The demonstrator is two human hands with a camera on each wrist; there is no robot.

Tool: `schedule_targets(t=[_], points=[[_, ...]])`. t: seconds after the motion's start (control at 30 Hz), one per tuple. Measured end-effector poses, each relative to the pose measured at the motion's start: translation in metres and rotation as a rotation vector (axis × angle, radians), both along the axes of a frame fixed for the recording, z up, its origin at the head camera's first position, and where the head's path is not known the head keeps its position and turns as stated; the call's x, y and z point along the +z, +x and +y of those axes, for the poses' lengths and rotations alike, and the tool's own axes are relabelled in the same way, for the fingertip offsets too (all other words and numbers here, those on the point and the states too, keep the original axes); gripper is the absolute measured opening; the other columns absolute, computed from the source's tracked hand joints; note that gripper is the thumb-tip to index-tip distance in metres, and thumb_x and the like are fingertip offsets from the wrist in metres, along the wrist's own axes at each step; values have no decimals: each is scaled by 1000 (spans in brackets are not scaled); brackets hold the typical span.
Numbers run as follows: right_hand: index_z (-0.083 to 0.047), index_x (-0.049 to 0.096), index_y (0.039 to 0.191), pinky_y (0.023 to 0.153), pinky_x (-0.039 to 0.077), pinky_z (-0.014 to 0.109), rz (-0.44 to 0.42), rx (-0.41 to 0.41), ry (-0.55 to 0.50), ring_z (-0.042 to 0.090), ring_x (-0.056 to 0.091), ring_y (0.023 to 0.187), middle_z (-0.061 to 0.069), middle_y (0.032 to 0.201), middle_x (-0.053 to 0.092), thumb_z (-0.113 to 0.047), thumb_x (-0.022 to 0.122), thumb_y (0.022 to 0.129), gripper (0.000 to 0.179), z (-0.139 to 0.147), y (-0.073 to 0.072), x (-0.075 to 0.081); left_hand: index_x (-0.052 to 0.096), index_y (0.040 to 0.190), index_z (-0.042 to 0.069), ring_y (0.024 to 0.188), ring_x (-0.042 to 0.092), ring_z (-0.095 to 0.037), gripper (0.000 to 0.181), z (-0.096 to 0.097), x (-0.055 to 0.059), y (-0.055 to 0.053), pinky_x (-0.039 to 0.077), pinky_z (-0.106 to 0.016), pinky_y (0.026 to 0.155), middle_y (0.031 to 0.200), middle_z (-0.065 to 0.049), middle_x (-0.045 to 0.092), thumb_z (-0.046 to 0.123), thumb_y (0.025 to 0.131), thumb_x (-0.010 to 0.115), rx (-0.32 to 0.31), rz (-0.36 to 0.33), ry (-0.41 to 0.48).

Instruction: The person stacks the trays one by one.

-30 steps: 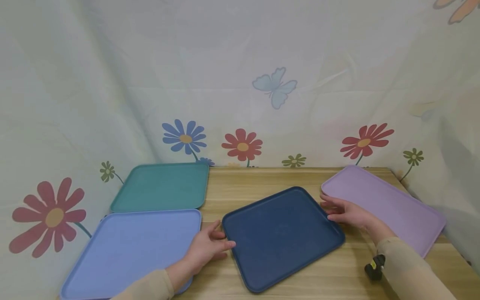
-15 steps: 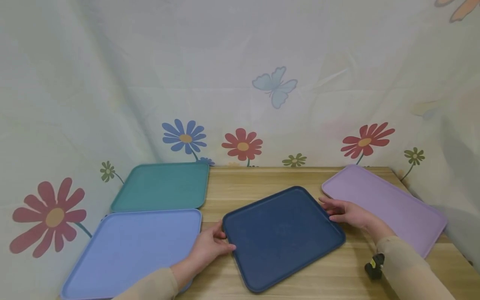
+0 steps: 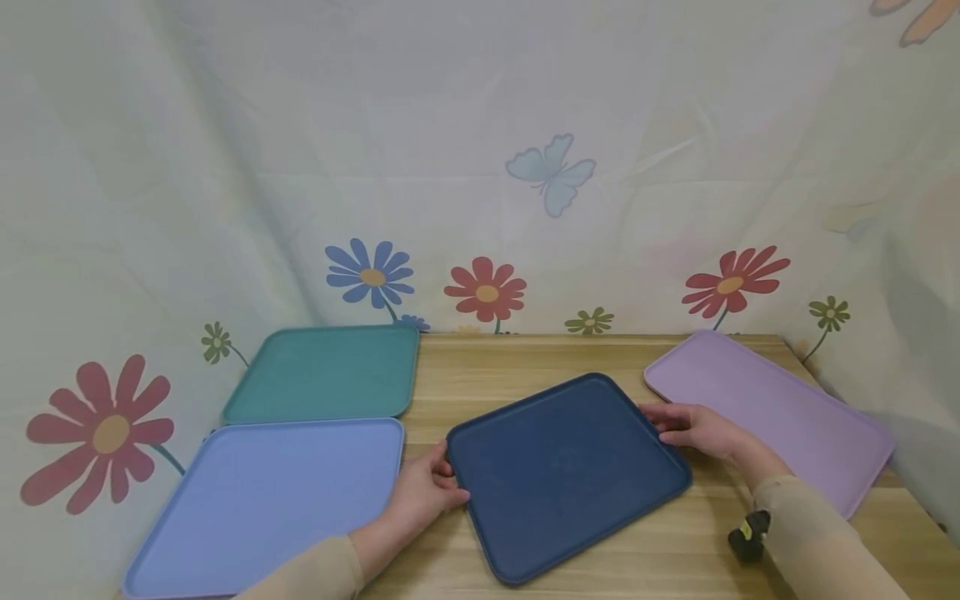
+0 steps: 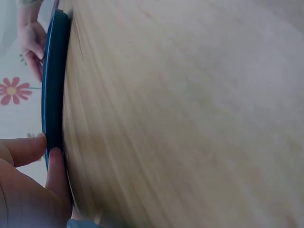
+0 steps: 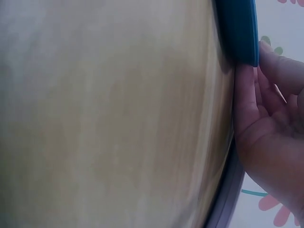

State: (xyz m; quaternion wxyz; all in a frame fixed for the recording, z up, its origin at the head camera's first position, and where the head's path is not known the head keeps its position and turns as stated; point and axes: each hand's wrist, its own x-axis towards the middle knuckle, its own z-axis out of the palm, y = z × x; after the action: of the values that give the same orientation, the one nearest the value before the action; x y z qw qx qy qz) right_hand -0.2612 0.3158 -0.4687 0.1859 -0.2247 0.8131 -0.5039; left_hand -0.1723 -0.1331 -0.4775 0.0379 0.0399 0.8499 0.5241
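Note:
A dark blue tray lies turned at an angle on the wooden table, in the middle of the head view. My left hand grips its left edge, thumb on the rim and fingers against the outer side. At the opposite edge, my right hand holds the rim between thumb and fingers. In the left wrist view the tray's side stands close over the table, with the left thumb at its rim. The right wrist view has the right thumb at the tray's corner, fingers below it.
A periwinkle tray lies at the front left, with a green tray behind it. To the right is a lilac tray, close to the right hand. A flowered cloth hangs behind the wooden table.
My left hand has closed in on the dark blue tray's left edge and now grips it. The right fingers have drawn in at the right edge. The trays have hardly moved.

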Motion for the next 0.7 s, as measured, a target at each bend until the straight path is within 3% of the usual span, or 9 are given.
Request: schedule_targets(t=[0.47, 0.7], points=[[17, 44, 138, 83, 52, 22, 81, -40, 58, 21, 59, 104, 37, 135, 49, -2, 66, 93, 54, -2, 8, 0, 39, 141, -18, 80, 63, -20, 77, 1, 1, -13, 55, -31, 69, 101, -16, 60, -9, 74, 77, 24, -2, -18], [15, 48, 136, 80, 51, 21, 154, -60, 78, 13, 60, 96, 34, 130, 55, -6, 70, 91, 54, -3, 13, -2, 44, 137, -18, 78, 64, -20, 69, -1, 4, -25, 56, -29, 68, 102, -19, 62, -12, 75, 75, 49, 13, -15]])
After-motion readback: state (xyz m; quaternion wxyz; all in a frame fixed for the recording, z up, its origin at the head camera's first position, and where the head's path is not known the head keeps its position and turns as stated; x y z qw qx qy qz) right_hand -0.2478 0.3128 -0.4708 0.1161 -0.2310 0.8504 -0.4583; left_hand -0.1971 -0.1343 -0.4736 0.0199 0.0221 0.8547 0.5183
